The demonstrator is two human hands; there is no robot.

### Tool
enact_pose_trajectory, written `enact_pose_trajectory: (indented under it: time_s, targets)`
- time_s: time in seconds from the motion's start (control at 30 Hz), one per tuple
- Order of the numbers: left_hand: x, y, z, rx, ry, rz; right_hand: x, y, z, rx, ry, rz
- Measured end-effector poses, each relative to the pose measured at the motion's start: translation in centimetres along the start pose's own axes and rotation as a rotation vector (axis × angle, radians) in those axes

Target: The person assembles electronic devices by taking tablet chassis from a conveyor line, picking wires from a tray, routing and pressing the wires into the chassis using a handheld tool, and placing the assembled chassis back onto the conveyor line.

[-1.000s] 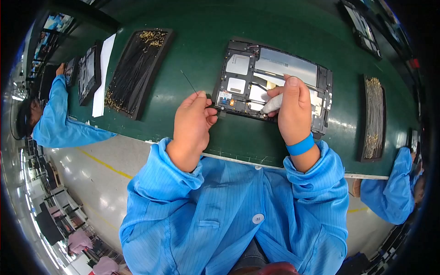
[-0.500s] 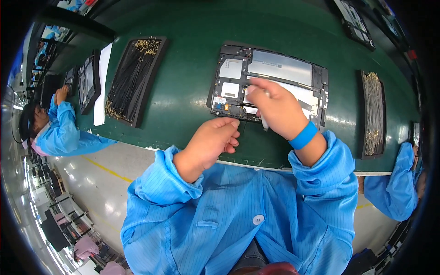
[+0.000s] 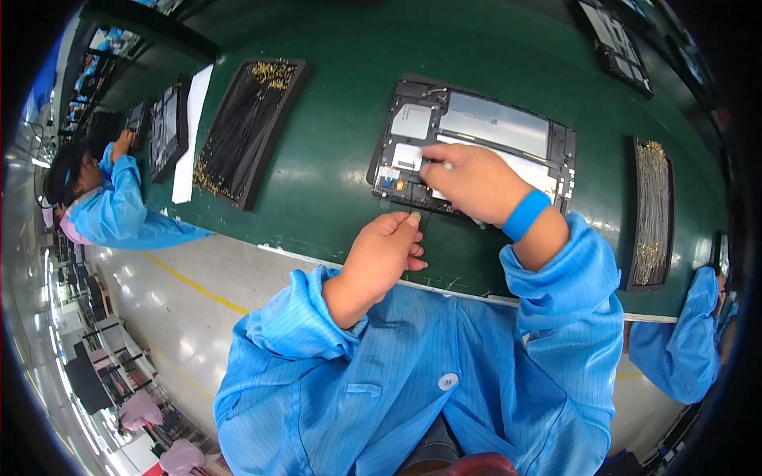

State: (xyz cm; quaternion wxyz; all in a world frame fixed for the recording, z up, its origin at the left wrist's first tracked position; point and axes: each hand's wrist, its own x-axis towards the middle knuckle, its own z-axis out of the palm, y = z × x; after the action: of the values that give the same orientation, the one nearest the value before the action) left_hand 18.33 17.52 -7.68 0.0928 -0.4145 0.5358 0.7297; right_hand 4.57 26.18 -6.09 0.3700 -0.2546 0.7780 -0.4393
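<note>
Your right hand (image 3: 472, 181) is pinching a small white part over the 1 opened tablet (image 3: 476, 147) at upper centre while your left hand (image 3: 385, 258), loosely curled, is resting just below it.

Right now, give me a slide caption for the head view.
Right hand presses on an opened tablet on the green bench; left hand rests at its near edge.

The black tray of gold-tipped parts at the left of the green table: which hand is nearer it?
Left. The left hand rests at the table's near edge, right of the tray. The right hand lies farther right, on the opened tablet.

Green bench (image 3: 333, 190) — opened tablet (image 3: 476, 143), component trays (image 3: 246, 131)
</note>
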Motion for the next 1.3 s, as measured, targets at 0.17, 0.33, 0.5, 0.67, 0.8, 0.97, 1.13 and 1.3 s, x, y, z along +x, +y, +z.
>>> enact_pose_trajectory:
  time_s: [0.17, 0.33, 0.5, 0.67, 0.8, 0.97, 1.13, 1.3]
  targets:
    - [0.4, -0.1, -0.6, -0.058, -0.039, -0.053, 1.2, -0.8, 0.3, -0.413, -0.144, -0.134]
    - [0.3, 0.4, -1.0, 0.011, -0.046, -0.018, 1.7, 0.6, 0.7, -0.392, -0.097, -0.155]
    - [0.9, 0.1, -3.1, -0.193, -0.185, 0.054, -2.8, 4.4, -4.3, 0.297, 0.495, -0.047]
    - [1.3, 0.8, -2.9, -0.227, -0.236, 0.025, -15.0, 11.0, -12.6, -0.245, 1.182, 0.454]
    - [1.2, 0.7, -2.9, -0.226, -0.233, 0.041, -19.8, 14.8, -15.1, -0.465, 1.126, 0.662]
    - [1.1, 0.4, -3.0, -0.210, -0.236, 0.044, -17.9, 14.6, -15.8, -0.554, 1.048, 0.775]
    - [0.9, 0.5, -2.7, -0.223, -0.230, 0.040, -17.7, 14.5, -15.7, -0.573, 1.108, 0.772]
    - [0.9, 0.9, -2.1, -0.163, -0.179, 0.023, -19.8, 14.5, -13.8, -0.571, 1.195, 0.746]
